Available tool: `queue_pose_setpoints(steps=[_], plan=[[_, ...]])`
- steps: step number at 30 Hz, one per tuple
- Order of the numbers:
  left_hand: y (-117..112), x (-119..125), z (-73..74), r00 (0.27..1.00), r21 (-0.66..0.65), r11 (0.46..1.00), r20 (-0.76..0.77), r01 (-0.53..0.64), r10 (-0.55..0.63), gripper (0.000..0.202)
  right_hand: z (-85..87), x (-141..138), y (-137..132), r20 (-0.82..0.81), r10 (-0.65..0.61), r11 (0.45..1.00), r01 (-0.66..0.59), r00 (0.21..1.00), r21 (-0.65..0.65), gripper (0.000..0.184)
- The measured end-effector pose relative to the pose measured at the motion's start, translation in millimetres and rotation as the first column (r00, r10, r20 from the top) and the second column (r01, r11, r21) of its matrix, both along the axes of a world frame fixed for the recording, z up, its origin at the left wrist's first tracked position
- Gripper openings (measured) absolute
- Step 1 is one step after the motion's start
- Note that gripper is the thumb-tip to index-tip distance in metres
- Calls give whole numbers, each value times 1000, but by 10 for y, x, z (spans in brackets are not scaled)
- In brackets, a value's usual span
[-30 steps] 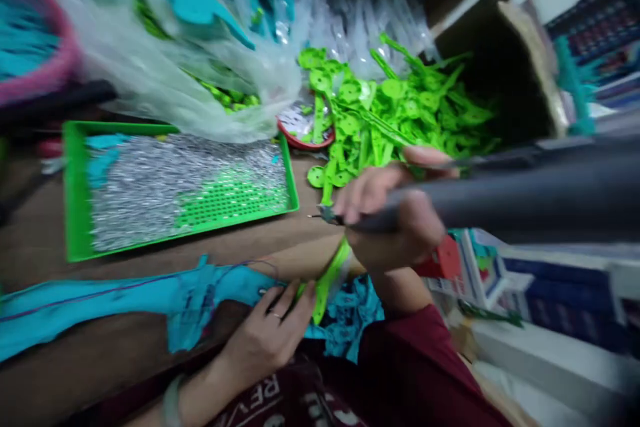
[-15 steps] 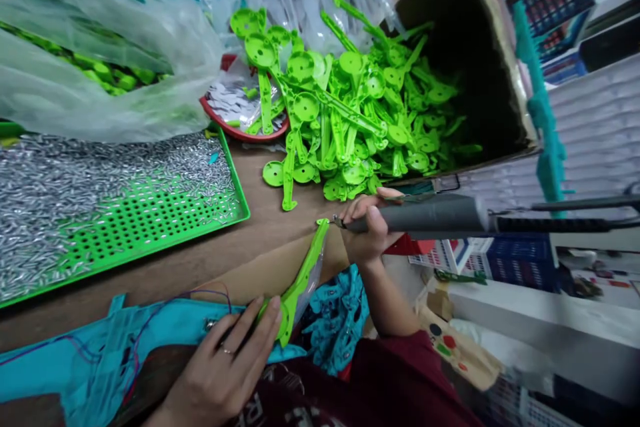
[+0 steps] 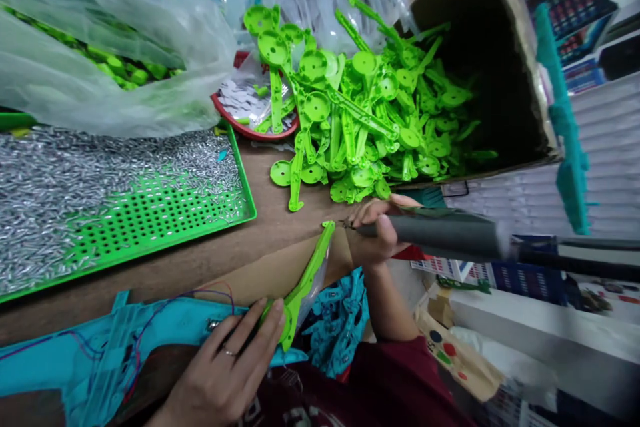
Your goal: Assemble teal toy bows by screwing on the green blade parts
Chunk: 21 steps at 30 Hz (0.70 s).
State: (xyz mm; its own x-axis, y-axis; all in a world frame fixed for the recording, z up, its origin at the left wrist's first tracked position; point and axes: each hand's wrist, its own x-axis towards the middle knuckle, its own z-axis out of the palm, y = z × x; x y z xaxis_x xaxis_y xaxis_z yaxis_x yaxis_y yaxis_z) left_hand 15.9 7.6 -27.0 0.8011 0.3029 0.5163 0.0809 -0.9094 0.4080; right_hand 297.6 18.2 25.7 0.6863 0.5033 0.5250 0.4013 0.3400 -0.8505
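My left hand (image 3: 230,360) holds the round end of a bright green plastic arm piece (image 3: 311,269) under its fingers. A translucent grey part lies along the underside of that piece. Beneath the hand stretches a long blue plastic shell (image 3: 165,323) with thin red and blue wires. In my right hand (image 3: 375,230) is a dark grey corded electric screwdriver (image 3: 445,233), held nearly level. Its bit points left, close beside the narrow far end of the green piece; whether they touch I cannot tell.
A heap of green arm pieces (image 3: 365,113) spills from a cardboard box (image 3: 530,73). A red bowl (image 3: 220,109) holds grey flat pieces. At left is a green perforated tray (image 3: 165,220) of screws, with a plastic bag (image 3: 165,97) behind. Blue parts (image 3: 335,327) sit near my body.
The whole view has shifted slightly, so things appear farther right. The screwdriver's bit has drawn back a little from the green piece's tip, and its rear end has dipped. My left hand keeps its hold.
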Motion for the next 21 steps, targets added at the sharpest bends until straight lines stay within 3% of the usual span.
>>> queue_pose_setpoints(steps=[4,10,17,21], plan=[[0,-9,5,1000,2,1000,-20,-4,4,39,78,9,-7,0,44,999,-44,999,-27,28],[-1,16,9,1000,1,1000,3,-4,4,39,-16,21,-16,-93,17,990,-30,996,-136,25],[4,9,15,1000,0,1000,6,0,0,39,-16,-3,-5,-102,113,994,-113,988,15,25],[11,16,27,1000,3,1000,-4,-5,5,40,-15,-15,0,-117,136,990,-138,984,-5,27]])
